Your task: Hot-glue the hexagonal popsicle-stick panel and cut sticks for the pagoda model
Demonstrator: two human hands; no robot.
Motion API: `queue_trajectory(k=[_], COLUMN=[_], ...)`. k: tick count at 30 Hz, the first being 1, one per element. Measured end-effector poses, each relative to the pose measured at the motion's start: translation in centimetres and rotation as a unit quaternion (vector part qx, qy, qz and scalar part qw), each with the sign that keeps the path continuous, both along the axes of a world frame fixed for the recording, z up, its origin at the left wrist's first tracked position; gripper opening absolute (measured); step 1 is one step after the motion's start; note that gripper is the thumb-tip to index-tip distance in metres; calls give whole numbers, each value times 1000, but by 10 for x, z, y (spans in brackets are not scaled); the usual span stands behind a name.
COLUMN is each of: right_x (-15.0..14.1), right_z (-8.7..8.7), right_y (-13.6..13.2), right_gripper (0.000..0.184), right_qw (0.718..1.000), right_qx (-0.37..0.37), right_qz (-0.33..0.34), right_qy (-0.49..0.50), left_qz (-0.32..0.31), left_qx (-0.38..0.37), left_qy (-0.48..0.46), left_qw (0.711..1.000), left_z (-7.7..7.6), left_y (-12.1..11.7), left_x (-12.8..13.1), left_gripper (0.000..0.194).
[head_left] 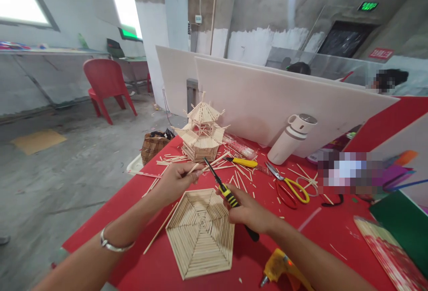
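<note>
My left hand (179, 181) pinches a thin wooden stick (220, 158), which slants up to the right. My right hand (245, 208) is closed around the yellow-and-black grip of a slim tool (230, 196). Its long dark shaft points up and left, the tip close to the stick; whether they touch I cannot tell. Beneath both hands lies a flat hexagonal panel (200, 237) of sticks laid in rings. Beyond stands a small stick pagoda (203, 132) with two tiers of roof.
Loose sticks, a yellow utility knife (244, 162), yellow-handled scissors (296, 188) and red-handled pliers (285, 195) lie on the red table (133, 233). A yellow glue gun (277, 266) sits near my right forearm. A pale bottle (289, 139) stands before white boards (284, 94); people sit behind.
</note>
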State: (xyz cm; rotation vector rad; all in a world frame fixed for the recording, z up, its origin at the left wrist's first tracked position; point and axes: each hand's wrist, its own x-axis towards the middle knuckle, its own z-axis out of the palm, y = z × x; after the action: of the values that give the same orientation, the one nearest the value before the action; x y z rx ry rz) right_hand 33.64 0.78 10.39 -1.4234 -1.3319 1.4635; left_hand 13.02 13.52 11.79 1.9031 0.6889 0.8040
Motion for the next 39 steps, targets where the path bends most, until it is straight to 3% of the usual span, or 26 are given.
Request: queue_trajectory(k=[7, 15, 21, 34, 39], right_x=[-11, -20, -20, -11, -4], right_z=[-6, 3, 0, 3, 2], right_y=[3, 8, 11, 14, 12], right_gripper=[45, 44, 42, 33, 40], right_qw=[989, 950, 930, 945, 988], right_qx=[70, 119, 141, 108, 63], right_qz=[-43, -71, -76, -69, -49], right_qy=[-123, -280, -332, -300, -133], left_qz=[27, 77, 85, 116, 125], left_qx=[-5, -17, -12, 44, 57], left_qy=[-17, -54, -69, -49, -23], left_qw=[999, 995, 994, 991, 990], left_z=[-10, 7, 9, -4, -6], left_y=[0, -16, -17, -16, -5], left_x=[0, 6, 9, 14, 11], left_gripper=[25, 20, 26, 16, 14])
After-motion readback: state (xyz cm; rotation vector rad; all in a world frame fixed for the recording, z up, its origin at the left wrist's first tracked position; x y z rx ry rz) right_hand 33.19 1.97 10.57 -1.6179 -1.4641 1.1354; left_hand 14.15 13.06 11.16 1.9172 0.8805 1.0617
